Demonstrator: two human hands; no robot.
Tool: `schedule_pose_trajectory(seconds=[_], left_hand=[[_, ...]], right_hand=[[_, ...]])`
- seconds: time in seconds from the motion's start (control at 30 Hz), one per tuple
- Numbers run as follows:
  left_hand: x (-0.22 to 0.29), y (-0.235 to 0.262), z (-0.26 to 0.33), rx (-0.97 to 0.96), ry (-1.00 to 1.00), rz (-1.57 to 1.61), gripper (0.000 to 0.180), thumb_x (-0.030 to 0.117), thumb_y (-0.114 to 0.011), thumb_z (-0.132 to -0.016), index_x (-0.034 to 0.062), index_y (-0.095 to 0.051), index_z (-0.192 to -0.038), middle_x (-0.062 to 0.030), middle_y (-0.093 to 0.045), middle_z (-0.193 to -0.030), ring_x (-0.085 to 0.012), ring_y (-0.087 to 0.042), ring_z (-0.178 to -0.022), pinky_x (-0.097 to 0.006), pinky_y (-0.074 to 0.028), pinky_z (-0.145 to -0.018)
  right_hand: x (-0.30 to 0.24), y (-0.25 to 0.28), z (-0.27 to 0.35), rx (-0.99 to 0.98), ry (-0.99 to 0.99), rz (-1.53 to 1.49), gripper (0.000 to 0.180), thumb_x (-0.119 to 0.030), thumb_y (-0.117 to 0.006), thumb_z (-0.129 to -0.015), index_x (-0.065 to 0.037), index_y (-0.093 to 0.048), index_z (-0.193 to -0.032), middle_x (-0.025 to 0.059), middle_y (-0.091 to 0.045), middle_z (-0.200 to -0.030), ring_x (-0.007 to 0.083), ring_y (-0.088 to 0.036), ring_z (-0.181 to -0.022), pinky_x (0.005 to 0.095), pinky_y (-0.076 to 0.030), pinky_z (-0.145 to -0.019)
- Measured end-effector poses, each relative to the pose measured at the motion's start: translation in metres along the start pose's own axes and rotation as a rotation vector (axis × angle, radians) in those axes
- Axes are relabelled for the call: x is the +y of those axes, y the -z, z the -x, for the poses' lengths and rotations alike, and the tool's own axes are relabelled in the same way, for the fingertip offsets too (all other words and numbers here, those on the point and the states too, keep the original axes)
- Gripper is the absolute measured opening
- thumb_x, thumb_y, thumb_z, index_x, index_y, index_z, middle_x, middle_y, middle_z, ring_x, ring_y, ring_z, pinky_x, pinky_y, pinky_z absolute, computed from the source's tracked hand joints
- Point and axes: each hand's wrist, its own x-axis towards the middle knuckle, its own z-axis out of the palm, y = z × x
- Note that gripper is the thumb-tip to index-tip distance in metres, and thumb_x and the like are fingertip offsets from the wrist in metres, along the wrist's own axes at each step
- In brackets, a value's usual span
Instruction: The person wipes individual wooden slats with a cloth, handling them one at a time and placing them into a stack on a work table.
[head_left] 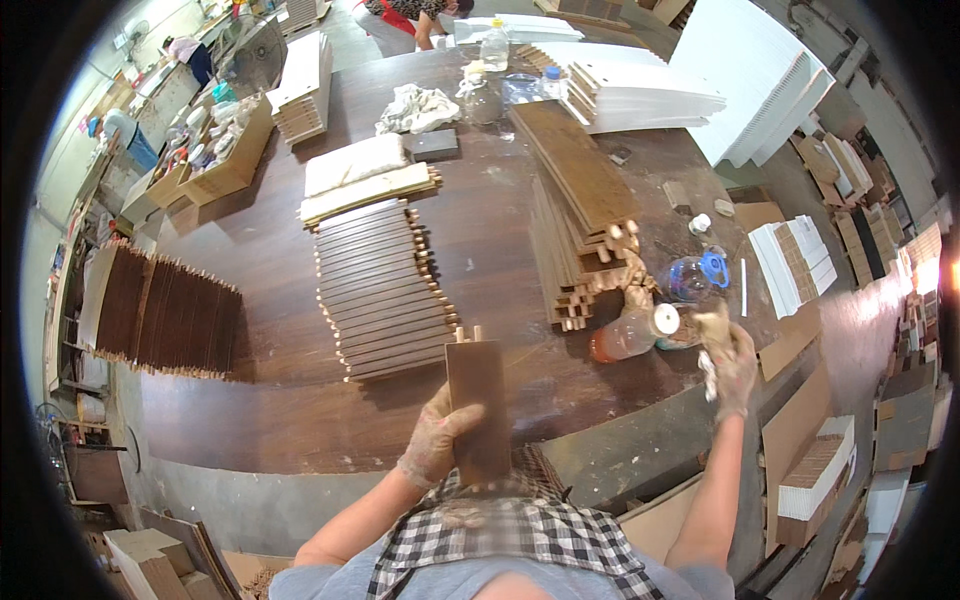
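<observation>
My left hand point(436, 436), in a thin see-through glove, grips a dark brown wooden board point(480, 400) near the table's front edge. Two pale dowels stick out of its far end. Out to the right, my gloved right hand point(735, 368) pinches a tan rag point(713, 322), slightly blurred. A white scrap hangs by that wrist. Close by the rag are a bottle of reddish liquid point(628, 336) lying tilted and a clear jug with a blue handle point(690, 280). Beyond the held board lies a row of doweled brown boards point(380, 290).
More boards are stacked right of centre point(575, 170) and stand at far left point(160, 310). White panels point(745, 80) rise at back right. A cardboard box point(230, 150) holds bottles. Folded cloth point(355, 165) and a crumpled rag point(415, 108) lie behind. Other people are in the background.
</observation>
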Motion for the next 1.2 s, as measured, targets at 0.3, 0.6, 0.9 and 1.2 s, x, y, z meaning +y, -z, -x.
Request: schedule_pose_trajectory(seconds=[0.3, 0.6, 0.9, 1.2], left_hand=[[0.012, 0.036, 0.009, -0.157, -0.104, 0.01, 0.064, 0.006, -0.063, -0.091, 0.0082, -0.038, -0.15, -0.0104, -0.061, -0.132, -0.0198, -0.06, -0.119, -0.036, -0.05, -0.103], [0.019, 0.075, 0.026, -0.067, -0.356, -0.206, 0.065, -0.001, -0.064, -0.088, 0.0075, -0.04, -0.148, 0.0011, -0.057, -0.121, -0.0081, -0.054, -0.107, -0.027, -0.047, -0.093], [0.034, 0.094, 0.026, -0.062, -0.478, -0.395, 0.082, 0.001, -0.066, -0.088, 0.0079, -0.023, -0.158, -0.0029, -0.045, -0.144, -0.0134, -0.045, -0.129, -0.032, -0.04, -0.107], [0.049, 0.092, 0.024, -0.15, -0.336, -0.169, 0.073, -0.002, -0.06, -0.089, 0.0069, -0.03, -0.155, -0.004, -0.042, -0.146, -0.0145, -0.045, -0.129, -0.033, -0.039, -0.109]], right_hand=[[-0.23, -0.031, 0.121, -0.446, 0.033, -0.7, 0.053, -0.014, -0.08, -0.082, 0.001, -0.059, -0.128, 0.015, -0.069, -0.116, 0.0235, -0.069, -0.103, 0.0363, -0.058, -0.086], [-0.341, -0.063, 0.14, -0.493, 0.37, -0.353, 0.055, -0.013, -0.082, -0.074, 0.004, -0.066, -0.124, 0.018, -0.072, -0.106, 0.0243, -0.071, -0.09, 0.0333, -0.056, -0.077], [-0.372, -0.078, 0.149, -0.388, 0.537, -0.202, 0.055, -0.014, -0.083, -0.074, 0.003, -0.066, -0.124, 0.0186, -0.072, -0.101, 0.0256, -0.072, -0.084, 0.0332, -0.057, -0.074], [-0.364, -0.088, 0.138, -0.376, 0.53, -0.113, 0.051, -0.014, -0.08, -0.076, 0.003, -0.066, -0.122, 0.0198, -0.071, -0.11, 0.0291, -0.072, -0.096, 0.0355, -0.058, -0.081]])
